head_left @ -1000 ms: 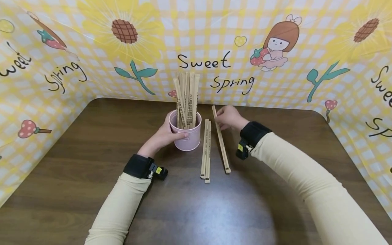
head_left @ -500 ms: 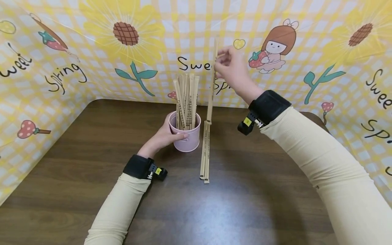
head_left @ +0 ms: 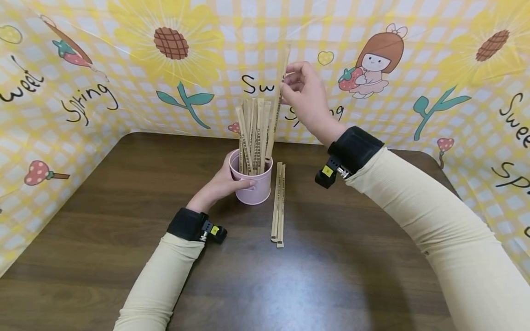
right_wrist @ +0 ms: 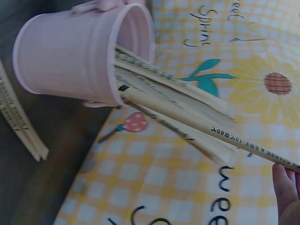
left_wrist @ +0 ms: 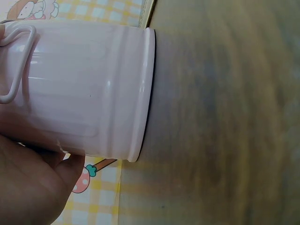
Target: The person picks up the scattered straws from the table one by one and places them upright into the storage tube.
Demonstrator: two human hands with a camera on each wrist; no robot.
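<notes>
My left hand (head_left: 221,183) grips a small pink metal bucket (head_left: 257,192) standing upright on the table, thumb across its front and fingers around the far side. Inside lean several paper-wrapped straws (head_left: 251,133) printed with dark text. High to the right, my right hand (head_left: 309,99) pinches another wrapped straw (head_left: 276,115) near its upper part. That straw slants down to the left, its lower end at the bucket's right rim; in the right wrist view the held straw (right_wrist: 178,110) has its dark-marked end at the bucket mouth. Two wrapped straws (head_left: 278,202) lie side by side on the table.
The brown wooden table (head_left: 232,285) has rounded back corners. A yellow checked cloth (head_left: 136,105) with printed flowers and lettering rises behind it and along both sides. Both wrists wear black bands with small cameras (head_left: 327,174).
My right hand has lifted a straw off the table, raised it upright, and shifted it left until its lower end reached the bucket rim. The left hand and bucket have stayed put.
</notes>
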